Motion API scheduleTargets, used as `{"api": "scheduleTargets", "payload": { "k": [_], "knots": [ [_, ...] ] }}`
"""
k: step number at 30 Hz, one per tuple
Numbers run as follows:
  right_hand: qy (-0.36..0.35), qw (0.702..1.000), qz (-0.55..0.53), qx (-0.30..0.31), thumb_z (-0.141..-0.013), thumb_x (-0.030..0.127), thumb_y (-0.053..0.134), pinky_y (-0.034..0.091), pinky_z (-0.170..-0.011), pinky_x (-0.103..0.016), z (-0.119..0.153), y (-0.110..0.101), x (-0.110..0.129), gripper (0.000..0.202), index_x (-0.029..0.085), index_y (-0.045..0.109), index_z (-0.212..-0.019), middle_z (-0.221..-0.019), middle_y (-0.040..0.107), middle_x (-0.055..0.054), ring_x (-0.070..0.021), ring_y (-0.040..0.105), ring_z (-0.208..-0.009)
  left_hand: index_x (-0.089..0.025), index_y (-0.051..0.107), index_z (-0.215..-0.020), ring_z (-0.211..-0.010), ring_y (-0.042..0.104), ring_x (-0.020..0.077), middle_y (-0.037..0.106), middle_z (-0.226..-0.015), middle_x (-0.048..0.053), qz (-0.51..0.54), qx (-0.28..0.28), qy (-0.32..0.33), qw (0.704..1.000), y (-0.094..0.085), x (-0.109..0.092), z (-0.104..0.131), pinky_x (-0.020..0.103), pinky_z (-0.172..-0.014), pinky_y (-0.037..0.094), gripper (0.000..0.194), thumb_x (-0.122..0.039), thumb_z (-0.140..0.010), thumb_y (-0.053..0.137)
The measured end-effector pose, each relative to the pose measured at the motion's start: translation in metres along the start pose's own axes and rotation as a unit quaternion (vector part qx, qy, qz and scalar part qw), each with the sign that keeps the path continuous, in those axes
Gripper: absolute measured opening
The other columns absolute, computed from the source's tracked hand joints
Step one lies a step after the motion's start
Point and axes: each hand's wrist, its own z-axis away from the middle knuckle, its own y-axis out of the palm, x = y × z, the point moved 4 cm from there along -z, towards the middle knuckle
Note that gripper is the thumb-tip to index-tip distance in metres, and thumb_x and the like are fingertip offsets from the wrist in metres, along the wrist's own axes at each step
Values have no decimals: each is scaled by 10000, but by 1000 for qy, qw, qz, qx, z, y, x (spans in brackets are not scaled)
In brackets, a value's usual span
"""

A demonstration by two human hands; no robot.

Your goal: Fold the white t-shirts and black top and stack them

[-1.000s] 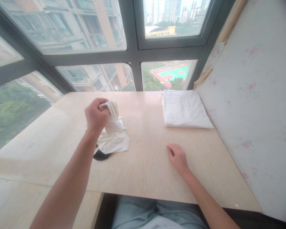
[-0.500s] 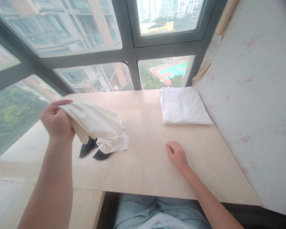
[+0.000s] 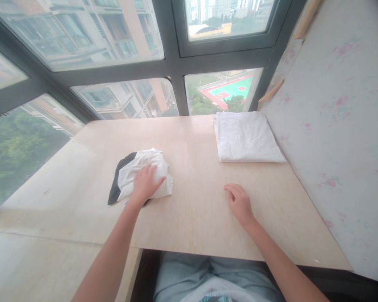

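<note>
My left hand [image 3: 146, 181] lies with fingers spread on a crumpled white cloth [image 3: 127, 176], pressing it against the tabletop [image 3: 192, 188]. Black fabric [image 3: 116, 188] shows along the cloth's left side, and a small dark bit sticks out below it near my wrist. Whether black and white are one piece I cannot tell. My right hand [image 3: 240, 205] rests on the tabletop, fingers loosely curled and a gap at the thumb, holding nothing. Beyond it lies a neatly folded white cloth [image 3: 247, 138], untouched.
A grey window frame [image 3: 113, 69] with glass panes borders the far and left sides. On the right stands a flower-patterned wall [image 3: 340, 138], its paper peeling near the window. The table's front edge runs just above my lap.
My left hand has let go of the raised end of the white cloth and come down flat on it. The cloth now lies bunched on the table. My right hand has loosened slightly.
</note>
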Motion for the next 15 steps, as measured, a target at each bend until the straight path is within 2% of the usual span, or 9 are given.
{"api": "scheduleTargets", "payload": {
  "k": [2, 3, 5, 7, 11, 15],
  "knots": [
    [2, 1000, 2, 3, -831, 69, 386, 536, -925, -399, 0, 0, 1, 365, 206, 702, -952, -1025, 702, -82, -197, 639, -1012, -186, 570, -1311, -1365, 400, 392, 473, -1480, 180, -74, 21, 27, 997, 15, -10, 6, 561, -1114, 309, 640, -453, -745, 704],
    [3, 1000, 3, 3, -831, 72, 388, 537, -924, -401, 0, 0, 1, 364, 208, 704, -950, -1023, 702, -83, -198, 641, -1010, -192, 539, -1346, -1377, 380, 393, 442, -1501, 183, -103, 26, 35, 994, 19, -12, 7, 567, -1117, 292, 639, -431, -771, 683],
    [6, 1000, 4, 1, -832, 78, 391, 539, -921, -406, 0, 0, 1, 361, 209, 707, -947, -1016, 705, -86, -201, 644, -1004, -219, 553, -1330, -1340, 428, 372, 482, -1470, 160, -111, 28, 32, 993, 19, -11, 6, 542, -1096, 321, 539, -325, -807, 627],
    [8, 1000, 4, 1, -834, 80, 393, 539, -918, -406, 0, 0, 1, 357, 208, 708, -943, -1012, 707, -87, -201, 646, -1001, -239, 611, -1252, -1258, 516, 346, 579, -1373, 126, -85, 24, 17, 996, 13, -4, 1, 501, -1048, 384, 435, -249, -819, 569],
    [9, 1000, 3, 4, -835, 80, 392, 538, -921, -397, 0, 0, 1, 352, 208, 705, -931, -1013, 706, -81, -196, 644, -1002, -241, 655, -1179, -1047, 641, 318, 707, -1118, 97, -48, -5, -38, 998, -7, 24, -13, 443, -892, 492, 358, -280, -861, 494],
    [10, 1000, 3, 5, -826, 77, 391, 535, -927, -399, 0, 0, 0, 358, 207, 707, -935, -1019, 707, -82, -195, 643, -1006, -200, 625, -1226, -1032, 655, 261, 708, -1126, 81, 2, -68, -91, 994, -28, 59, -18, 387, -892, 514, 413, -234, -858, 442]
  ]
}}
